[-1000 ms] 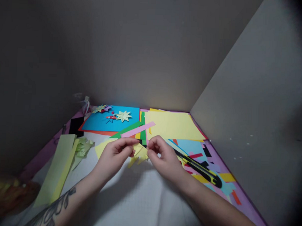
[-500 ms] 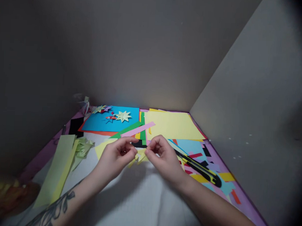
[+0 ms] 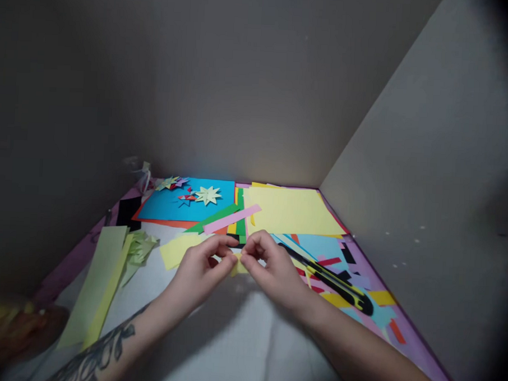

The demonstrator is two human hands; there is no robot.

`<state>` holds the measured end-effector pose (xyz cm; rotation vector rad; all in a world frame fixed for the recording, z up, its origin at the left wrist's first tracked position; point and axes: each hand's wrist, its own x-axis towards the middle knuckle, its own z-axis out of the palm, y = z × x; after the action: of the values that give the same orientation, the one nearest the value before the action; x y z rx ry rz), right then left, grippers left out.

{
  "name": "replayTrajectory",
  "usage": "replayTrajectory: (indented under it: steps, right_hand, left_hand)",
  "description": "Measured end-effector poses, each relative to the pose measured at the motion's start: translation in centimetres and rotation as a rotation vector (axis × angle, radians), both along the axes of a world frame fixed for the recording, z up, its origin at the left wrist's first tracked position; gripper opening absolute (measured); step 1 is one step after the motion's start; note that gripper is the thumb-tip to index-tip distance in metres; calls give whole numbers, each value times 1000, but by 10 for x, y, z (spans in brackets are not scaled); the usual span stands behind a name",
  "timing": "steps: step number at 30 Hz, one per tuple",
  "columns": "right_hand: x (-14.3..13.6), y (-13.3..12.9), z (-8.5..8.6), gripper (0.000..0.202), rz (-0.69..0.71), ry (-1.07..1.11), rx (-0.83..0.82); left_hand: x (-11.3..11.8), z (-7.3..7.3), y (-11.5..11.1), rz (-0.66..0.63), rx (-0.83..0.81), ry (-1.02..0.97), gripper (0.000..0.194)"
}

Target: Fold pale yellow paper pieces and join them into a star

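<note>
Between my fingertips is a small folded piece of yellow paper (image 3: 239, 266), held above the white work surface (image 3: 231, 335). My left hand (image 3: 202, 267) pinches its left side with thumb and forefinger. On its right side, my right hand (image 3: 271, 264) pinches it the same way; the fingers hide much of the paper. Behind my left hand lies a pale yellow paper piece (image 3: 178, 249). A black and yellow utility knife (image 3: 334, 281) rests to the right of my right hand.
Folded paper stars (image 3: 208, 196) sit on a blue sheet (image 3: 164, 206) at the back left. A pale yellow sheet stack (image 3: 293, 212) lies back right, with coloured scraps (image 3: 329, 262) before it. Green paper strips (image 3: 92, 287) lie left beside crumpled paper (image 3: 139, 250). Walls rise behind and right.
My hands have drawn slightly closer together. The yellow paper's two points that hung below my fingers now show as a flatter, more compact piece.
</note>
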<state>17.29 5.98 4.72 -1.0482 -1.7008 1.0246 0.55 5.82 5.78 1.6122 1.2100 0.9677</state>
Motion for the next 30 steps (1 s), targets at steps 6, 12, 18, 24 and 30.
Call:
replayTrajectory:
  steps: [6, 12, 18, 24, 30]
  right_hand:
    - [9, 10, 1, 11, -40, -4, -97]
    - [12, 13, 4, 8, -97, 39, -55]
    - [2, 6, 0, 13, 7, -5, -73]
    - [-5, 7, -7, 13, 25, 100, -206]
    - [-6, 12, -11, 19, 6, 259, -419]
  left_hand:
    - [-9, 0, 10, 127, -38, -84, 20]
    - [-18, 1, 16, 175, -15, -123, 18]
    - [-7, 7, 7, -38, 17, 90, 10]
    - [-3, -4, 9, -36, -49, -4, 15]
    - [-2, -14, 13, 6, -142, -187, 22]
